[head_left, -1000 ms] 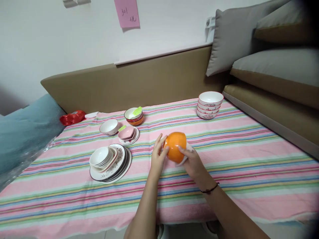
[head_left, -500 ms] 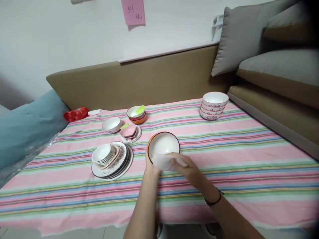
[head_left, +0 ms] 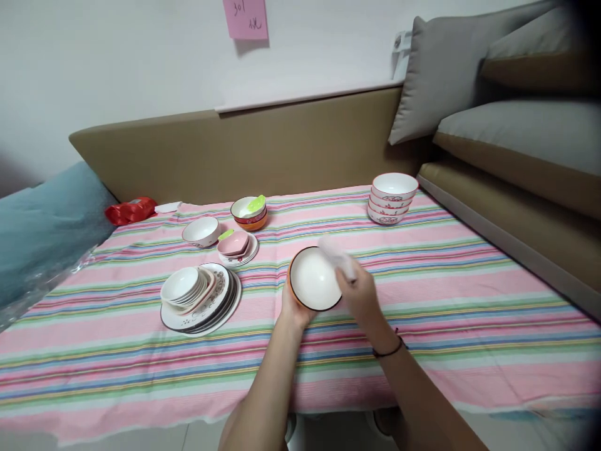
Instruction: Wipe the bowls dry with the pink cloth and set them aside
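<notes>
My left hand (head_left: 295, 308) is closed around the lower left side of an orange bowl (head_left: 313, 282) with a white inside and a dark rim. The bowl is tilted, its inside turned towards me. In my right hand (head_left: 360, 293) is a white cloth or tissue (head_left: 339, 255), blurred by motion, at the bowl's upper right rim. Whether it touches the rim I cannot tell. A dark band circles my right wrist.
Left of the bowl are stacked plates with small white bowls (head_left: 181, 285), pink dishes on saucers (head_left: 235, 244), a white bowl (head_left: 201, 232) and two stacked bowls (head_left: 251, 220). Red-rimmed bowls (head_left: 393, 195) stand stacked back right on the striped cloth (head_left: 422, 282). Cushions (head_left: 526, 134) flank the right.
My right hand has moved the white cloth from the bowl's near left edge up to its upper right rim. The bowl has turned and tilted in my left hand. The view has shifted slightly.
</notes>
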Tool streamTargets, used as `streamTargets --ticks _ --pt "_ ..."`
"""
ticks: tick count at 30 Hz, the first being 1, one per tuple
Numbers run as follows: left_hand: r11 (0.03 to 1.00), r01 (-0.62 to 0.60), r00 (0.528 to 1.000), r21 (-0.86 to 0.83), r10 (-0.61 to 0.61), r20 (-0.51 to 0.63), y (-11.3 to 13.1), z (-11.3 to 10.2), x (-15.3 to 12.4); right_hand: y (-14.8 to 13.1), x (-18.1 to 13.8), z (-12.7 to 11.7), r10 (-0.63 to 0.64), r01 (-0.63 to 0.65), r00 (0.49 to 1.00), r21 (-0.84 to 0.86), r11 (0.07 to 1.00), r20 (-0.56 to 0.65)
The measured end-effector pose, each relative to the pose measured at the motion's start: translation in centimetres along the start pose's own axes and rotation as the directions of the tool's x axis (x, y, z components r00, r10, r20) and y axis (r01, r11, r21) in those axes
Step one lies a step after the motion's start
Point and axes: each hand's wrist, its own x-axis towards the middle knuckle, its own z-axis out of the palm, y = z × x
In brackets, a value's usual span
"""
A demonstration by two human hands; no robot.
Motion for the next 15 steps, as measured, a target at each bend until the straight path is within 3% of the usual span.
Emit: streamTargets --ticks 2,4,7,10,15 --pt "1.000 0.006 1.000 -0.027 -0.006 0.016 -0.3 0.0 0.2 -0.1 -0.4 1.4 -0.155 0.197 0.959 -0.164 0.967 0.238" --pt "0.999 -0.027 0.999 -0.046 0.028 0.018 -0.2 0.1 0.2 -0.6 -0.6 2.5 -0.175 0.304 0.916 -0.340 0.890 0.360" --pt "0.996 -0.084 0.996 -0.034 0.084 0.010 0.3 0.1 0.0 -1.5 -1.2 3.6 -0.112 0.333 0.910 -0.545 0.770 0.399" --pt "0.991 -0.123 0.992 -0.047 0.122 -0.024 0.8 -0.1 0.0 -2.1 -2.1 4.4 -0.139 0.400 0.894 -0.617 0.678 0.427" --pt "0.988 -0.131 0.988 -0.079 0.123 -0.096 1.0 -0.2 0.0 -1.5 -2.7 4.9 -0.177 0.473 0.851 -0.574 0.668 0.494"
